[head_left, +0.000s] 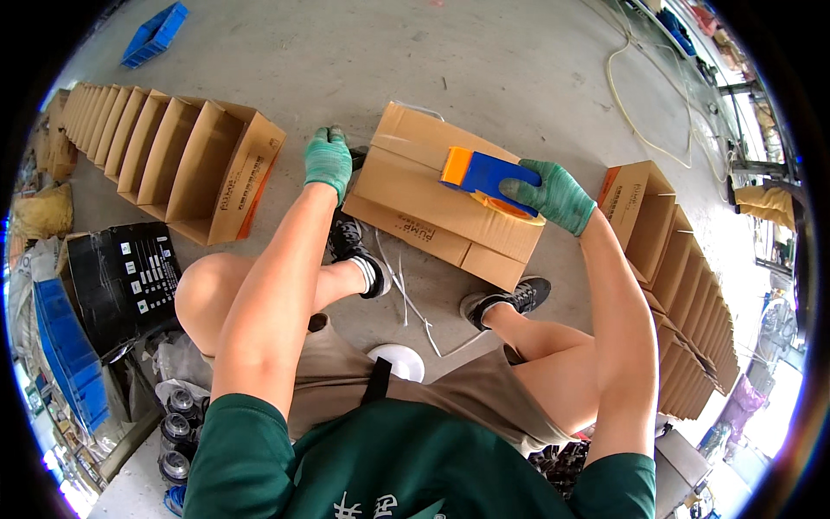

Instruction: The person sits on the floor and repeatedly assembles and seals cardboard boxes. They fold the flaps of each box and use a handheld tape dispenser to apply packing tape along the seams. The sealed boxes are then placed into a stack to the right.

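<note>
A closed brown cardboard carton (415, 186) lies on the floor in front of me, slanting down to the right. My right hand (553, 195), in a green knit glove, is wrapped round a blue tape dispenser (493, 177) with an orange front end and a roll of tape. The dispenser is on the carton's top, over the middle seam toward the right end. My left hand (328, 160), gloved the same way, is just beyond the carton's left end with its fingers curled. A small dark thing shows beside it; whether the hand grips it is hidden.
Rows of nested open cartons stand left (194, 169) and right (683, 277). A blue crate (154, 35) sits far left, a black printed box (121, 281) nearer. White strapping (419, 316) trails between my shoes. A pale hose (627, 104) curves across the floor at far right.
</note>
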Demonstrator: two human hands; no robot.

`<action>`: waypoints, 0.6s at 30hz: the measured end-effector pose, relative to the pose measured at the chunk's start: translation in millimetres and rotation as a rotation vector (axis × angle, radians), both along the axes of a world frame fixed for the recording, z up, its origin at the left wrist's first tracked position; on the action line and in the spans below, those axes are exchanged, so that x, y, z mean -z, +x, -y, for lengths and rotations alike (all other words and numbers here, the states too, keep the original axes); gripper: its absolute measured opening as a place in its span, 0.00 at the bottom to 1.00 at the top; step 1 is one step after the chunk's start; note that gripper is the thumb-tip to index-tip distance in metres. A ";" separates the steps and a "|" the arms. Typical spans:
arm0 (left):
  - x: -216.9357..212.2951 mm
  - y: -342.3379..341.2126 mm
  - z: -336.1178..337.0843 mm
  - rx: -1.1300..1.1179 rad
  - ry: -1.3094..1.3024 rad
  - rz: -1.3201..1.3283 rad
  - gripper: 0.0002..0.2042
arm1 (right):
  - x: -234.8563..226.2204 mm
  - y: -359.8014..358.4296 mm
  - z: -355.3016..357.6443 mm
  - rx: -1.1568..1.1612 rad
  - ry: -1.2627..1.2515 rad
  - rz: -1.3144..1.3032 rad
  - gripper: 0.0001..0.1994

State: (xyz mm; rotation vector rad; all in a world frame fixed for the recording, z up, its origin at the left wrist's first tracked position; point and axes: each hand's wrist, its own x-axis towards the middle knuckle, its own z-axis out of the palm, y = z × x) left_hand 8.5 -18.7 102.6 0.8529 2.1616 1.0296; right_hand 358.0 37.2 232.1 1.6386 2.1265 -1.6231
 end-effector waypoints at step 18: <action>14.6 19.1 -11.4 0.638 0.173 0.172 0.24 | -3.7 -18.7 -2.7 -0.047 -0.032 0.160 0.21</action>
